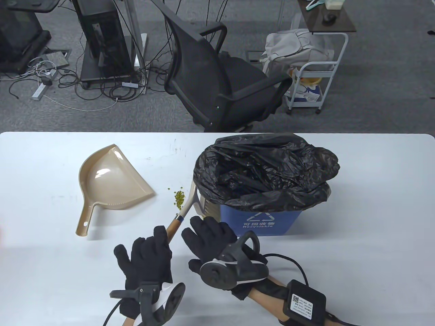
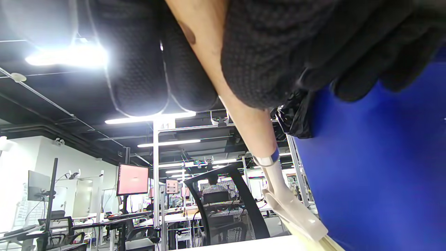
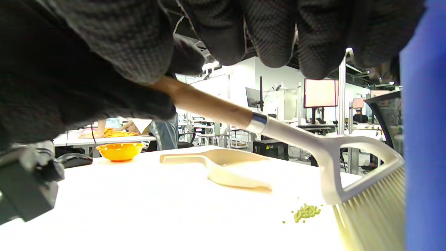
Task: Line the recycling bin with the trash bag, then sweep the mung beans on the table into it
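Left hand (image 1: 146,256): fingers curled round the wooden handle of the brush (image 1: 186,207); grip confirmed in the left wrist view, where the handle runs down out of the gloved fingers (image 2: 146,69).

Right hand (image 1: 217,239): fingers held straight and relaxed, nothing gripped, palm down just beside the brush handle and close to the front wall of the recycling bin (image 1: 260,220). Contact with the table cannot be told.

Brush head is set bristles-down, just beside the bin's left wall; in the right wrist view the bristles (image 3: 369,216) are seen against the blue wall.

Trash bag (image 1: 268,169): black, already lining the bin, folded out over the rim all round.

Mung beans (image 1: 179,197): a small heap on the table (image 1: 51,265), just left of the brush head, between bin and dustpan (image 1: 108,180); a few strays lie beside the heap.

Dustpan: beige, lying flat, well left of the bin, handle pointing toward the near edge, mouth turned toward the beans.

Open table surface is noted left of the bin beyond the dustpan, and toward the near edge. The bin stands near the far edge, an office chair (image 1: 217,74) behind it.
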{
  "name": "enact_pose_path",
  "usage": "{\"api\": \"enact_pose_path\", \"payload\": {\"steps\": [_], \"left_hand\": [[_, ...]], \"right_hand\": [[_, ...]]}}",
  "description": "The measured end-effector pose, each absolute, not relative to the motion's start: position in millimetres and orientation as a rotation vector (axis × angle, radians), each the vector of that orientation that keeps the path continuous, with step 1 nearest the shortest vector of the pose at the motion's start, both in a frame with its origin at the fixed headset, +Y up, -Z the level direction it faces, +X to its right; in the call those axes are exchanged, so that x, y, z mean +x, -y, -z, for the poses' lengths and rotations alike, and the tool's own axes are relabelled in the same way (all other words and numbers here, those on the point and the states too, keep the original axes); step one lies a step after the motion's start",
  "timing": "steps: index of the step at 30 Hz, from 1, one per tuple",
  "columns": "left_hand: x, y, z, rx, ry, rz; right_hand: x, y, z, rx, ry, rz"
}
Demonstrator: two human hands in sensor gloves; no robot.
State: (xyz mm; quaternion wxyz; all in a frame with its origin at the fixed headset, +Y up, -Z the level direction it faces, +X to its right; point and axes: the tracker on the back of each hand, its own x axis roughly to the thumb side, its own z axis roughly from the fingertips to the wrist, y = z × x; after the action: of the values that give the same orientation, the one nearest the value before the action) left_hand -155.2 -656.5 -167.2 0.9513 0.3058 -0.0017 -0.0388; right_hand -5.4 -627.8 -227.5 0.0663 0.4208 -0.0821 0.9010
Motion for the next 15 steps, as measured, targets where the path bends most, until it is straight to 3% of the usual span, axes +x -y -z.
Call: {"api": "enact_pose_path", "payload": {"steps": [15], "left_hand": [[-161.5, 655.5, 170.5, 0.6, 0.033, 0.019]], "right_hand": [[-38.7, 647.1, 257.8, 1.21, 0.314, -2.689]]}}
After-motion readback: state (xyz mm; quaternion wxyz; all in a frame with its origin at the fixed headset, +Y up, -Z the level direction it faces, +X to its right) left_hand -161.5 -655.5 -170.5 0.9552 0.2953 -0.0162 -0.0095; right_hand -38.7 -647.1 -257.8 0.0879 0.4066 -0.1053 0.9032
